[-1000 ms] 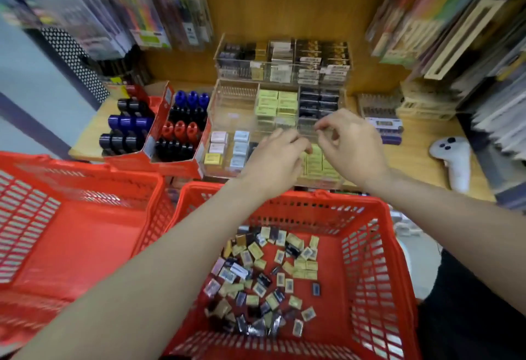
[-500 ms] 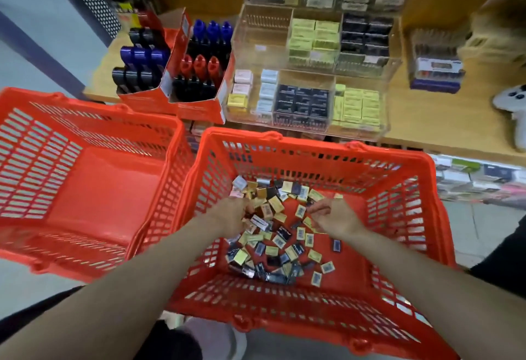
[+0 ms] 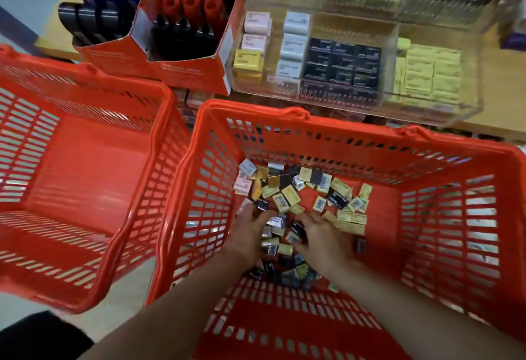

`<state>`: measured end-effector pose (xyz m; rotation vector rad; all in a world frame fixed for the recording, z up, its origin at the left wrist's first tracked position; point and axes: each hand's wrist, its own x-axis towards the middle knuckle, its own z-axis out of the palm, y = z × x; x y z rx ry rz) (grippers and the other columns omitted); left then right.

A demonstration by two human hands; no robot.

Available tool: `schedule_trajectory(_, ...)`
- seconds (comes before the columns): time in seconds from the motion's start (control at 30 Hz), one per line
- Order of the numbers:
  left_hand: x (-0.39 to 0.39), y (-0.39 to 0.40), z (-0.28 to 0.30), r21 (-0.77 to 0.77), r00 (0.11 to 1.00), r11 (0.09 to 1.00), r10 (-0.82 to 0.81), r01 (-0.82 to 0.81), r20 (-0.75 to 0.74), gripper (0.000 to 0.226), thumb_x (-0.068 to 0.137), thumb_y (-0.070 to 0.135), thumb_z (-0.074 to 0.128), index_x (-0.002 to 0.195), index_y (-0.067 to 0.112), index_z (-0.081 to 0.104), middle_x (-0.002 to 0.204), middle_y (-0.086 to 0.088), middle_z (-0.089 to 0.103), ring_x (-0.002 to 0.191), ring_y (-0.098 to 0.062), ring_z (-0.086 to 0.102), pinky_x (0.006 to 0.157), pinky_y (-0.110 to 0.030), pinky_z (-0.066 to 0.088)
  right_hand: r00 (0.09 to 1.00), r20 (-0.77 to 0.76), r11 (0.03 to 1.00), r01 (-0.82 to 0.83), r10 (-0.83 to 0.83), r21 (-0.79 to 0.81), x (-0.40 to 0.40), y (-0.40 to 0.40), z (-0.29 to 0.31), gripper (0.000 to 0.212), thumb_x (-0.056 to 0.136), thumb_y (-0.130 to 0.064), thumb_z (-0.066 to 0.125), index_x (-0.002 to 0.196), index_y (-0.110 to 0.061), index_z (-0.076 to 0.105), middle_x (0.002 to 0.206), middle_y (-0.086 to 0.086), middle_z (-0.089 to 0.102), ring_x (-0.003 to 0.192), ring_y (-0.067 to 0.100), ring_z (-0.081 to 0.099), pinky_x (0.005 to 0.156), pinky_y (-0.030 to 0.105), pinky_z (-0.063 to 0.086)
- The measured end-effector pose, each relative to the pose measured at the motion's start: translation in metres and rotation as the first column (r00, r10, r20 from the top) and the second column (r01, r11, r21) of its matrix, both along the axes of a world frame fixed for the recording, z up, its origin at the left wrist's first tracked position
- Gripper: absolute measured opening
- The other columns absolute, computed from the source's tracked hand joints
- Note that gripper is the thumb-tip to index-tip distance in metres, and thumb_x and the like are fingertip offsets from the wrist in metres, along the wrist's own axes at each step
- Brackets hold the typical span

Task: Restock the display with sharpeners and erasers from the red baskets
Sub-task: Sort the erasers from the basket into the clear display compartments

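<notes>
**A:** What did you have nearest the camera?

**B:** I saw 2 bare forearms reaching down into the right red basket (image 3: 336, 132). The left hand (image 3: 247, 236) and the right hand (image 3: 324, 241) sat close together on the heap of small packets (image 3: 287, 197) on its floor. Both had fingers curled into the pile. Whether either grip actually pinched a packet, I could not tell; the fingertips were buried among the wrappers.

**A:** And the packets?

**B:** Yellow, black and silver ones, loose, bunched toward the basket's left half, some with barcodes up.

**A:** Beyond that?

**B:** The left red basket (image 3: 94, 109) stood just beside it, rims almost touching. Past both, on the wooden worktop (image 3: 495, 80), was a clear display tray (image 3: 427, 114) with rows of yellow (image 3: 429, 75), black (image 3: 341, 63) and pale packets. Left of it stood a red carton (image 3: 185, 72) holding red, black and blue items, too blurred to name.
</notes>
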<state>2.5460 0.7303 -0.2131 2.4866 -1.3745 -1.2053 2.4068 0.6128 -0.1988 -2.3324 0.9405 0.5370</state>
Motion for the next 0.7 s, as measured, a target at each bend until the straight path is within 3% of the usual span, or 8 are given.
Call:
schedule_trajectory(0.13,0.005,0.002,-0.004,-0.094,0.996,0.992,0.077,-0.08,-0.039,0.064,0.08,0.001,0.072,0.136,0.021,0.049,0.141,-0.005,0.034,0.117,-0.028,0.053,0.096,-0.032,0.045,0.998,0.058,0.996,0.042,-0.037,-0.084,0.009,0.017,-0.013,0.044,0.094,-0.046,0.056,0.131,-0.024,0.051,0.127,-0.003,0.05,0.116,0.02,0.053,0.086,0.035,0.052)
schedule_trajectory(0.27,0.004,0.01,-0.008,-0.15,0.987,0.976,0.148,-0.157,-0.069,0.069,0.078,0.011,0.078,0.138,0.021,0.045,0.14,-0.002,0.041,0.119,-0.023,0.053,0.095,-0.027,0.042,0.988,0.153,0.99,0.014,0.008,-0.143,0.021,0.024,-0.02,0.041,0.087,-0.035,0.07,0.125,-0.027,0.06,0.123,0.001,0.052,0.112,0.025,0.055,0.08,0.039,0.053)
schedule_trajectory(0.33,0.001,0.013,-0.01,-0.171,0.988,0.974,0.145,-0.151,-0.048,0.071,0.079,0.017,0.078,0.14,0.022,0.041,0.139,0.001,0.044,0.121,-0.02,0.05,0.096,-0.025,0.039,0.983,0.172,0.977,-0.031,0.068,-0.212,0.027,0.024,-0.022,0.041,0.075,-0.029,0.083,0.113,-0.023,0.069,0.112,0.004,0.057,0.101,0.027,0.06,0.07,0.038,0.055)
schedule_trajectory(0.4,-0.002,0.011,-0.011,-0.174,0.994,0.979,0.112,-0.11,0.002,0.072,0.08,0.018,0.076,0.141,0.023,0.038,0.137,0.001,0.048,0.123,-0.019,0.048,0.099,-0.027,0.04,0.978,0.185,0.968,-0.053,0.101,-0.247,0.031,0.021,-0.025,0.04,0.071,-0.029,0.085,0.108,-0.021,0.071,0.108,0.003,0.058,0.1,0.026,0.06,0.071,0.037,0.053)
schedule_trajectory(0.5,-0.002,0.004,-0.012,-0.147,0.995,0.984,0.103,-0.102,-0.001,0.072,0.081,0.011,0.074,0.141,0.023,0.037,0.131,-0.004,0.054,0.122,-0.022,0.048,0.098,-0.032,0.043,0.983,0.179,0.991,-0.013,0.036,-0.131,0.03,0.018,-0.03,0.037,0.086,-0.032,0.071,0.12,-0.019,0.063,0.119,0.001,0.053,0.115,0.024,0.05,0.088,0.037,0.048)
schedule_trajectory(0.63,-0.006,-0.001,-0.008,-0.144,0.99,0.984,0.085,-0.101,-0.113,0.072,0.081,0.008,0.074,0.14,0.025,0.036,0.136,-0.005,0.047,0.126,-0.02,0.045,0.1,-0.033,0.045,0.979,0.201,0.998,0.054,-0.045,-0.037,0.016,0.017,-0.026,0.025,0.089,-0.031,0.069,0.109,-0.02,0.058,0.109,-0.003,0.063,0.104,0.018,0.059,0.077,0.026,0.042)
schedule_trajectory(0.7,-0.007,0.0,-0.005,-0.159,0.98,0.98,0.088,-0.117,-0.179,0.069,0.081,0.006,0.073,0.139,0.022,0.039,0.135,-0.004,0.047,0.126,-0.019,0.045,0.099,-0.033,0.045,0.964,0.219,0.988,0.136,-0.148,0.068,0.011,0.018,-0.023,0.027,0.089,-0.026,0.07,0.113,-0.02,0.059,0.105,-0.003,0.064,0.097,0.017,0.061,0.073,0.026,0.042)
